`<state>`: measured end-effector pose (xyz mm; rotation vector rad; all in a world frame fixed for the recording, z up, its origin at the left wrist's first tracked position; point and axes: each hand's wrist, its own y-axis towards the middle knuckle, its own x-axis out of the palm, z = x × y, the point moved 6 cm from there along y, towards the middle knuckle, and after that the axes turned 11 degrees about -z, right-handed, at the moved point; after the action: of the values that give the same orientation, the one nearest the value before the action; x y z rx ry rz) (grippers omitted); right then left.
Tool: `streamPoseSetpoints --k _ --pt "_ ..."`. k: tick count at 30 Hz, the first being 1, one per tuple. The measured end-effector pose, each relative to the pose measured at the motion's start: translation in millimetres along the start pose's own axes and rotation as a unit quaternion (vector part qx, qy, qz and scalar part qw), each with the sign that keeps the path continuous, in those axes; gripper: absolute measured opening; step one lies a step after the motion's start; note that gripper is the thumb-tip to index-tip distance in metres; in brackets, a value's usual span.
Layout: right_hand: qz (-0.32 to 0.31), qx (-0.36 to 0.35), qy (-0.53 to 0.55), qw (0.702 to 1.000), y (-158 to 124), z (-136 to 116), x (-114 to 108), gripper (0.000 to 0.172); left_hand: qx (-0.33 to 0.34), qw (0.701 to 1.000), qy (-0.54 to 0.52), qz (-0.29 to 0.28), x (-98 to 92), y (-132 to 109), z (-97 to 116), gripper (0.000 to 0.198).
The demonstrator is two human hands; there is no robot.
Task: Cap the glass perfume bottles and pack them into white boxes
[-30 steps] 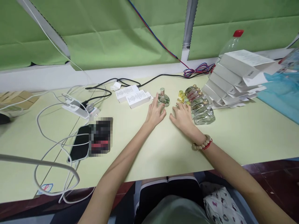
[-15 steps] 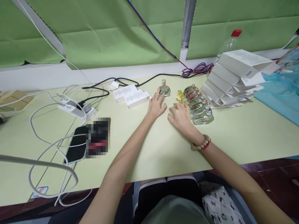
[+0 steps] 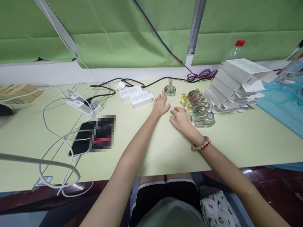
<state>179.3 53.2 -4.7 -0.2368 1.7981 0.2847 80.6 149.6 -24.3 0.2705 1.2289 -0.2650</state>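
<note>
My left hand (image 3: 161, 105) lies on the table with its fingers spread, nothing in it. Just beyond its fingertips stands a small glass perfume bottle (image 3: 169, 90) with a spray neck. My right hand (image 3: 181, 119) rests on the tabletop, fingers apart and slightly bent, holding nothing I can see. Close to its fingertips lie several yellow and pale green caps (image 3: 184, 96). To the right of them, a row of glass perfume bottles (image 3: 204, 114) lies on its side. Two white printed boxes (image 3: 142, 99) lie left of my left hand.
A stack of white cartons (image 3: 233, 86) with open flaps stands at the right, by a red-capped plastic bottle (image 3: 233, 53) and blue plastic sheeting (image 3: 281, 104). On the left are a phone (image 3: 81, 138), a power strip (image 3: 81, 105) and looping white cables (image 3: 44, 126).
The camera view has shifted a little. My left fingertips now sit slightly short of the standing bottle, where before they overlapped it. The right hand stays beside the caps.
</note>
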Motion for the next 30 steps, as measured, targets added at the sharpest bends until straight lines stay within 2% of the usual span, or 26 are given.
streamPoseSetpoints --k 4,8,10,13,15,17,21,25,30 --pt "-0.011 -0.009 -0.007 1.0 0 0 0 0.034 -0.003 0.999 0.012 0.049 -6.1 -8 4 0.041" --pt "-0.01 -0.016 -0.011 1.0 0 -1 -4 0.032 -0.003 0.991 0.0 0.132 -18.9 -40 9 0.024" --pt "-0.006 -0.019 -0.004 1.0 0 -3 -6 0.032 0.036 0.989 -0.003 0.14 -20.2 -63 19 0.02" --pt "0.019 -0.019 0.021 0.999 -1 -5 -13 0.034 0.099 0.988 0.0 0.118 -17.4 -97 34 0.017" --pt "0.066 -0.016 0.045 0.997 -3 -3 -22 0.034 0.123 0.986 0.003 0.109 -16.7 -113 41 0.016" --pt "0.138 -0.009 0.063 0.988 -8 2 -36 0.033 0.134 0.986 0.0 0.102 -17.1 -121 44 0.016" --pt "0.272 0.029 0.068 0.96 -22 24 -63 0.03 0.128 0.987 -0.027 0.091 -18.5 -120 41 0.016" --pt "0.325 0.097 0.065 0.938 -36 47 -81 0.031 0.117 0.988 -0.046 0.085 -18.7 -117 37 0.017" --pt "0.398 0.121 0.112 0.903 -48 60 -90 0.033 0.132 0.989 -0.024 0.065 -17.0 -118 40 0.018"
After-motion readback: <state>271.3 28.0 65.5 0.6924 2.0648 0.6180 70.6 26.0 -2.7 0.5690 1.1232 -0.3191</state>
